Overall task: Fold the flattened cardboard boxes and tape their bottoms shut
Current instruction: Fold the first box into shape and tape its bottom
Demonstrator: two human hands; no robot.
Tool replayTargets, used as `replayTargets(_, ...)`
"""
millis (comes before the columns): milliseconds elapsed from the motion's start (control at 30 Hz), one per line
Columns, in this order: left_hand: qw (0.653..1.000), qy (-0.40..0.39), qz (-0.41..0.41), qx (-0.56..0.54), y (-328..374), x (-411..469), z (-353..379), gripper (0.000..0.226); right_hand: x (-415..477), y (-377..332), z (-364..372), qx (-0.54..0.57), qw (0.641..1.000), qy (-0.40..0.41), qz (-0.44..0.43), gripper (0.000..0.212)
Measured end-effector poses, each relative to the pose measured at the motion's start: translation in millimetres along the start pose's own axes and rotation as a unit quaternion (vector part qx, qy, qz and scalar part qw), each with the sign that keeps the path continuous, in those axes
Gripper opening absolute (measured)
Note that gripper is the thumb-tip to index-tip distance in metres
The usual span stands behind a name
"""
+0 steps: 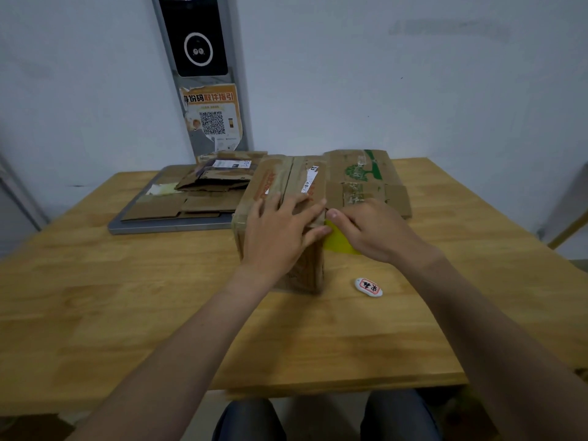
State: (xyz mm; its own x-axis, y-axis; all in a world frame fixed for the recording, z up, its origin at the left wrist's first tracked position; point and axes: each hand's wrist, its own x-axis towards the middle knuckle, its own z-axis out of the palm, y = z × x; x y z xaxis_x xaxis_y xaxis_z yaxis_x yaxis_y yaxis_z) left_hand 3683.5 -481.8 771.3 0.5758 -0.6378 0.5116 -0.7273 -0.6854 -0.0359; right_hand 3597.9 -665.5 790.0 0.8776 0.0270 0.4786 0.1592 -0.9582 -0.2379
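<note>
A folded brown cardboard box (273,183) stands on the wooden table (127,281) with its flaps closed on top. My left hand (280,230) lies flat on the near part of those flaps, fingers spread and pressing down. My right hand (372,230) is at the box's right edge and grips a yellow tape dispenser (337,240), its thumb near the flap corner. A flattened box with green print (362,176) lies behind my right hand.
A grey tray (165,229) at the back left holds several flattened cardboard boxes (203,192). A small white oval object with red print (368,287) lies on the table to the right of the box. A wall stands right behind the table.
</note>
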Motion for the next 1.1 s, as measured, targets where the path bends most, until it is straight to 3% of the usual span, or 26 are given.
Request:
replayTargets(167, 1.000, 0.016, -0.002, -0.018, -4, -2, 1, 0.065, -14, 11, -7, 0.115, 0.992, -0.049, -0.026, 0.027)
replayTargets(267, 1.000, 0.007, -0.009, -0.022, -2, -2, 1, 0.066, -23, 18, -8, 0.150, 0.988, -0.023, -0.037, 0.027)
replayTargets(433, 0.999, -0.001, -0.015, -0.028, -3, -2, 0, 0.070, -25, 22, -16, 0.101, 0.993, 0.043, -0.037, 0.038)
replayTargets(633, 1.000, 0.000, -0.010, -0.030, -3, -2, 0, 0.067, -21, 26, -14, 0.043, 0.998, 0.016, 0.045, 0.045)
replayTargets(800, 0.999, -0.020, -0.009, -0.041, -5, -4, -1, 0.071, 1, 10, 0, -0.031, 0.999, -0.002, 0.044, 0.053)
replayTargets(1000, 0.996, -0.047, 0.023, -0.068, -11, -3, -6, 0.066, 13, 3, 6, -0.044, 0.997, -0.010, 0.062, 0.048)
replayTargets(1100, 0.983, 0.003, 0.026, -0.183, -17, -9, -5, 0.050, 18, 4, 2, -0.025, 0.996, -0.018, 0.079, 0.031)
